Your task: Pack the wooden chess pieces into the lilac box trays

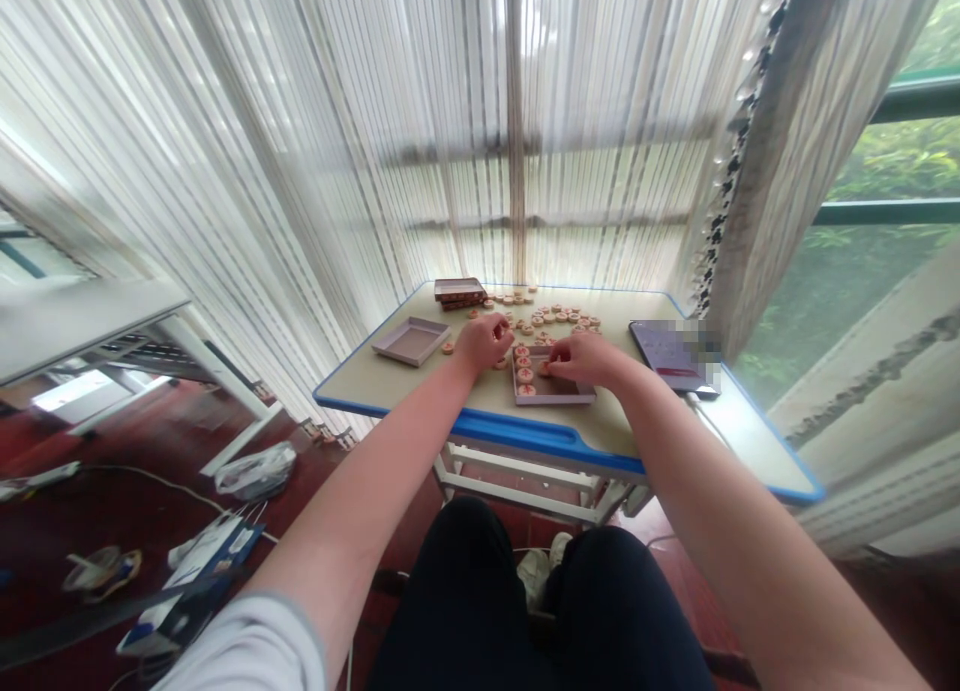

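Near tray (566, 389): by the table's (360, 383) near edge; a column of red-marked discs (525, 376) lines its left side.
Right hand (579, 357): over this tray, fingertips closed on a single disc (545, 368) beside the column.
Left hand (481, 341): just outside the tray, fingers curled; cannot tell whether they grip anything.
Loose discs (561, 317): scattered on the tabletop beyond.
Left tray (411, 341): flat, open side up.
Stacked trays (460, 288): far left corner, contents unclear.

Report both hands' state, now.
Left hand: fingers curled; cannot tell whether it holds anything.
Right hand: fingertips on a round piece in the tray; grip unclear.
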The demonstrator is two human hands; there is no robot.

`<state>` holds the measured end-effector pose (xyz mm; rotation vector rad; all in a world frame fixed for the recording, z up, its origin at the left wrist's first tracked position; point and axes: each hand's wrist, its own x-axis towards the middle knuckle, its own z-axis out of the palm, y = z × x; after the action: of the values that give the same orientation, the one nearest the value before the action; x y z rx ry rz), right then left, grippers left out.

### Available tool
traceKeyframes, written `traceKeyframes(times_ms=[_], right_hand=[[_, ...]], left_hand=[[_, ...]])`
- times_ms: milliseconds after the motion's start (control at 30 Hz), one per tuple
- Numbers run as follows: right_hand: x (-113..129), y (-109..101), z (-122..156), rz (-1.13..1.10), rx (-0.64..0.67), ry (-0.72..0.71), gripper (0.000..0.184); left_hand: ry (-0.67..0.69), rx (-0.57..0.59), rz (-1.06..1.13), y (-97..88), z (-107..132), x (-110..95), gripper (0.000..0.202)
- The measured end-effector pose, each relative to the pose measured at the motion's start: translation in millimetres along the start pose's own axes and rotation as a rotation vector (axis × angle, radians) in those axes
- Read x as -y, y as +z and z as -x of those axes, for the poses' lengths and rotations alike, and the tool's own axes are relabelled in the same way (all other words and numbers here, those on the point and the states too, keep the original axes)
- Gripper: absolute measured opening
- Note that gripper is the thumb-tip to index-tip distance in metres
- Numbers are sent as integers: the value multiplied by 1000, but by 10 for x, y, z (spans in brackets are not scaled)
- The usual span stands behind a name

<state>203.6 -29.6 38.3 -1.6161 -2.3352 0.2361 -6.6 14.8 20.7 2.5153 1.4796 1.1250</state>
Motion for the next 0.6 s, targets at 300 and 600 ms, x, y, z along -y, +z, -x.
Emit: traceKeyframes(times_ms=[300,600], right_hand=[[17,26,24,56,-75,-150,20],[330,-99,259,-216,-8,-277,22]], left_hand=[[-151,21,-55,-109,60,-177,26],[-187,-86,-48,-65,297,-167,36]])
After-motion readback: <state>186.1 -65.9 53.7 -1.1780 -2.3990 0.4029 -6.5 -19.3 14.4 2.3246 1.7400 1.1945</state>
